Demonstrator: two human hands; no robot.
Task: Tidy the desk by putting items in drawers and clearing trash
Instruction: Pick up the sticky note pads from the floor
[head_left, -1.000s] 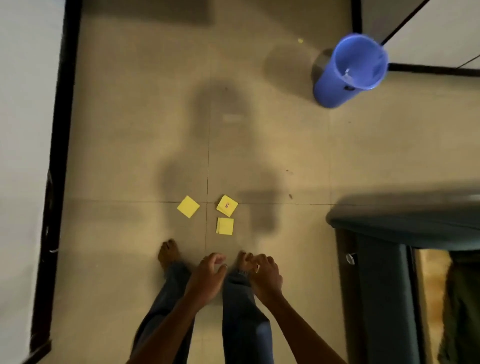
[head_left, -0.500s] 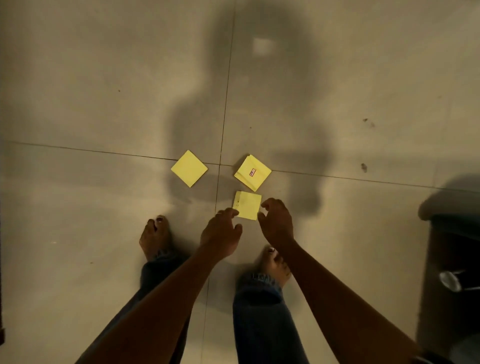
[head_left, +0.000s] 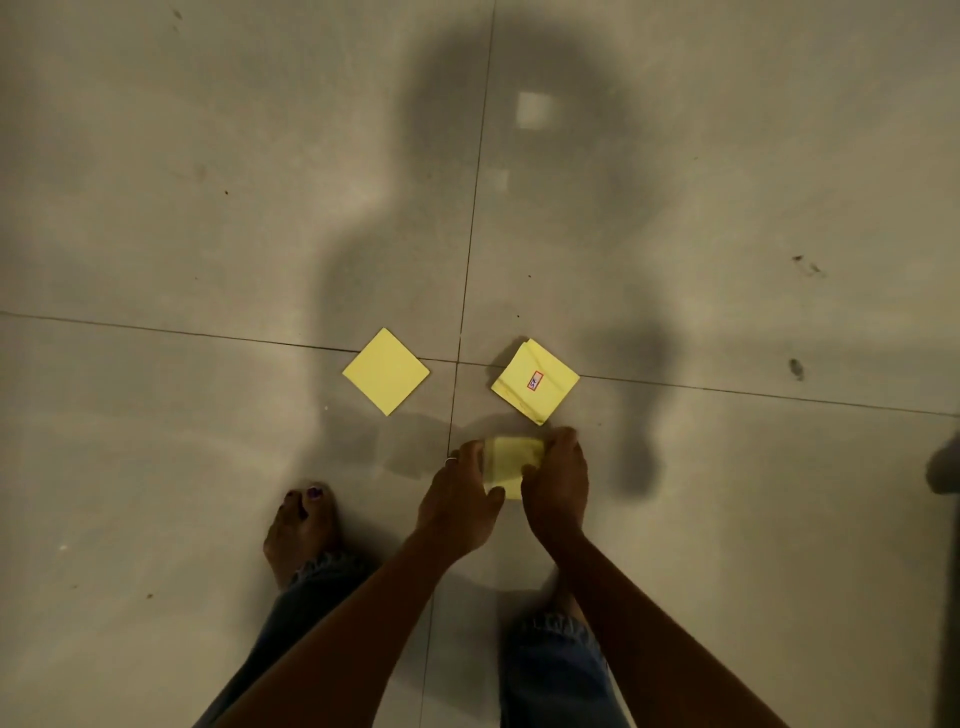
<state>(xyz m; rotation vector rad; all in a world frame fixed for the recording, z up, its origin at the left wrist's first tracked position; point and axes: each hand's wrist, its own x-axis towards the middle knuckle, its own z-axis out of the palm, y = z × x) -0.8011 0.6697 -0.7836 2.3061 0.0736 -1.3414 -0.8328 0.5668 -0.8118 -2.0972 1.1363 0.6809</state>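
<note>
Three yellow sticky-note pads lie on the tiled floor. The nearest pad (head_left: 510, 461) sits between my two hands, blurred. My left hand (head_left: 460, 499) grips its left edge and my right hand (head_left: 557, 483) grips its right edge. A plain yellow pad (head_left: 386, 371) rests to the upper left. A third pad with a small red label (head_left: 535, 381) lies just beyond my right hand's fingertips, apart from them.
My bare left foot (head_left: 301, 530) stands left of my hands; my jeans legs (head_left: 556, 670) fill the bottom. A dark furniture edge (head_left: 945, 467) shows at the right border. Grey floor tiles stretch ahead under my shadow.
The view dropped closer to the floor, and the blue bin left it. Both hands reached forward and closed on the nearest pad from either side.
</note>
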